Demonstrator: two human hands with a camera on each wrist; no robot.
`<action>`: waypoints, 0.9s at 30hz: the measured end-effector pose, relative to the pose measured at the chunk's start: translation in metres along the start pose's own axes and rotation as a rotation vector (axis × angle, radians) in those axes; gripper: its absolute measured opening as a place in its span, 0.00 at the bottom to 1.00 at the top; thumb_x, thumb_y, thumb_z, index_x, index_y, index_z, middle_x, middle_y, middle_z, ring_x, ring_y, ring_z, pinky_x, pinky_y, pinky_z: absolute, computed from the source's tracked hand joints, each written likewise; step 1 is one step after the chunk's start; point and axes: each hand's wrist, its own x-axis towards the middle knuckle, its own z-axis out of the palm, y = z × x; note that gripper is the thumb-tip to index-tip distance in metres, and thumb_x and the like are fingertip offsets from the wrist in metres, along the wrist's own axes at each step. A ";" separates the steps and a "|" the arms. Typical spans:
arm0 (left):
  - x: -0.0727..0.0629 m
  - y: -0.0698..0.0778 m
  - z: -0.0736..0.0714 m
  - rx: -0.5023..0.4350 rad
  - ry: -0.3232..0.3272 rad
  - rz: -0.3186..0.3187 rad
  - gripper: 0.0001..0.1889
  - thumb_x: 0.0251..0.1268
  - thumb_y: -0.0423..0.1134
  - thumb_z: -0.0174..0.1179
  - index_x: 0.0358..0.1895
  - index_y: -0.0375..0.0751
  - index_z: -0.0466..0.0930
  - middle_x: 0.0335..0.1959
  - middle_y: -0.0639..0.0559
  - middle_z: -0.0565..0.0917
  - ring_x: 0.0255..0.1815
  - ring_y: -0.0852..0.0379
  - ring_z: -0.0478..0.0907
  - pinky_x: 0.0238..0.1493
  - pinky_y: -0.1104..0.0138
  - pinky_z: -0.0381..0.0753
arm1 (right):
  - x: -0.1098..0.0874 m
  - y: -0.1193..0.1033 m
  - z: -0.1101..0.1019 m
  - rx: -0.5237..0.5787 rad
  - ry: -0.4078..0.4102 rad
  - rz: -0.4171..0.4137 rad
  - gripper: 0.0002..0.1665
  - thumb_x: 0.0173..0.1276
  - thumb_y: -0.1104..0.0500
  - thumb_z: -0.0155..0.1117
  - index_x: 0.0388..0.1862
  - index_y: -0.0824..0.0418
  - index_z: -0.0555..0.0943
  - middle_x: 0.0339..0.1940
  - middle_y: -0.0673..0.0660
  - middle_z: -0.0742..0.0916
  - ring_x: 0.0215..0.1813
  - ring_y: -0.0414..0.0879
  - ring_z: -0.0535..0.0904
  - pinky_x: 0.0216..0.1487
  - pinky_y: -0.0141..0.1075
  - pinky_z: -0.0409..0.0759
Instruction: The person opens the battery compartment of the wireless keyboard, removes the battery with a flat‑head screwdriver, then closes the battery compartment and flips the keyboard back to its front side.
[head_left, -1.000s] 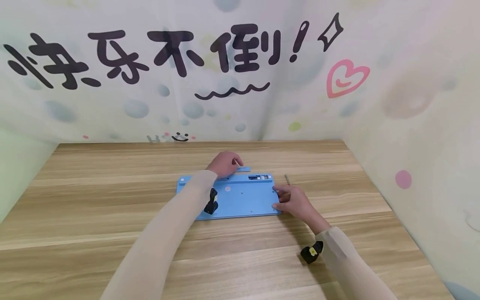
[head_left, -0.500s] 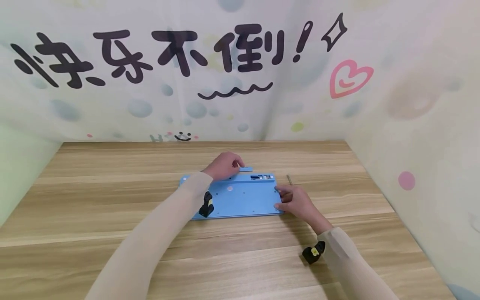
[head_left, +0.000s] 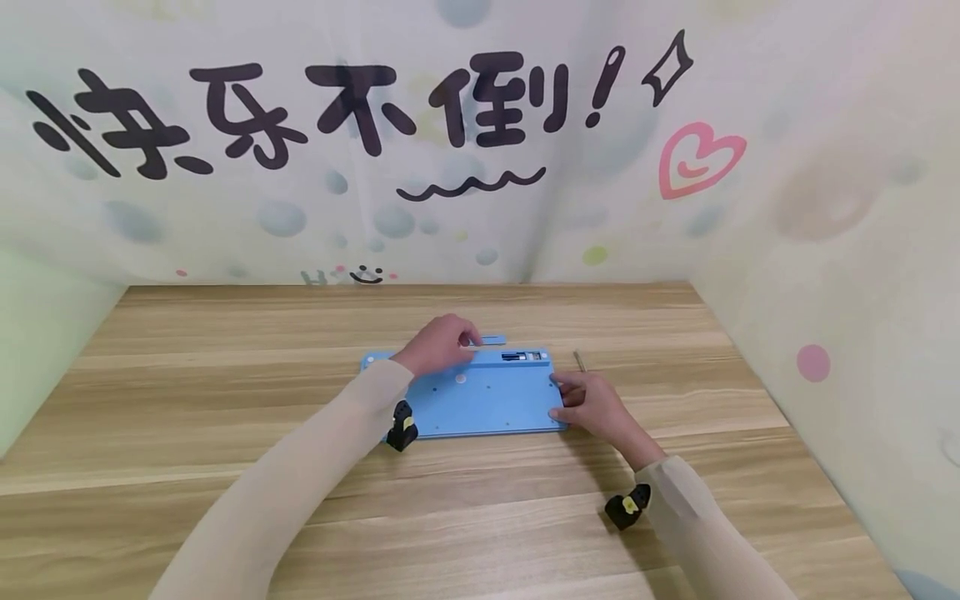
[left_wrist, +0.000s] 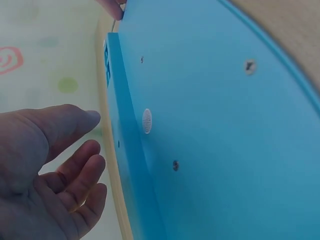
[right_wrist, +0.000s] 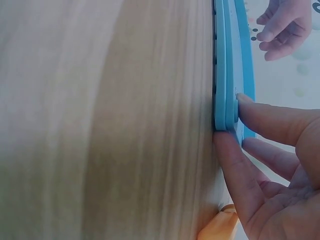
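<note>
A light-blue keyboard (head_left: 480,408) lies face down on the table, its screw-dotted back upward. Near the far right corner, its battery compartment (head_left: 521,356) is uncovered and shows dark and silvery parts inside. My right hand (head_left: 592,404) pinches the keyboard's right end; in the right wrist view the thumb (right_wrist: 270,122) is on the back and a finger is at the key side. Above the far edge hovers my left hand (head_left: 438,345), holding nothing, its fingers (left_wrist: 82,182) loosely bent. Just beyond its fingertips lies a small blue strip (head_left: 492,340), apparently the compartment's cover.
A thin metal rod (head_left: 580,360) lies just behind my right hand. The right wrist view shows an orange piece (right_wrist: 220,225) below that hand, perhaps its handle. The wood-grain table (head_left: 465,517) meets a printed cloth wall (head_left: 480,225) at the back.
My left hand has drawn back from the small blue strip, leftward and toward me, leaving it on the table. My right hand keeps its hold on the keyboard.
</note>
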 end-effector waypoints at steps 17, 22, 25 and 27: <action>-0.015 -0.010 0.009 -0.092 0.085 -0.102 0.10 0.57 0.29 0.60 0.44 0.37 0.80 0.43 0.47 0.75 0.45 0.52 0.69 0.50 0.62 0.71 | 0.001 0.002 0.001 -0.010 -0.001 -0.018 0.32 0.54 0.67 0.69 0.58 0.69 0.72 0.46 0.64 0.79 0.46 0.55 0.78 0.38 0.38 0.80; -0.016 -0.012 0.010 -0.118 0.101 -0.105 0.10 0.57 0.30 0.60 0.43 0.36 0.80 0.42 0.47 0.75 0.43 0.52 0.69 0.48 0.63 0.72 | 0.001 -0.001 0.000 -0.008 -0.008 -0.014 0.31 0.54 0.67 0.69 0.58 0.69 0.72 0.45 0.65 0.79 0.46 0.56 0.78 0.38 0.38 0.80; -0.015 -0.013 0.011 -0.125 0.110 -0.098 0.10 0.57 0.30 0.61 0.43 0.36 0.80 0.41 0.48 0.75 0.42 0.52 0.69 0.46 0.64 0.72 | 0.001 -0.001 -0.002 0.002 -0.009 0.003 0.31 0.53 0.67 0.69 0.58 0.69 0.72 0.45 0.65 0.79 0.46 0.56 0.77 0.37 0.37 0.80; -0.014 -0.015 0.011 -0.133 0.110 -0.101 0.09 0.57 0.30 0.61 0.42 0.36 0.80 0.40 0.48 0.74 0.41 0.52 0.68 0.45 0.64 0.71 | 0.000 -0.002 -0.003 0.011 -0.015 0.008 0.31 0.53 0.67 0.69 0.58 0.69 0.72 0.45 0.65 0.78 0.45 0.55 0.77 0.37 0.37 0.80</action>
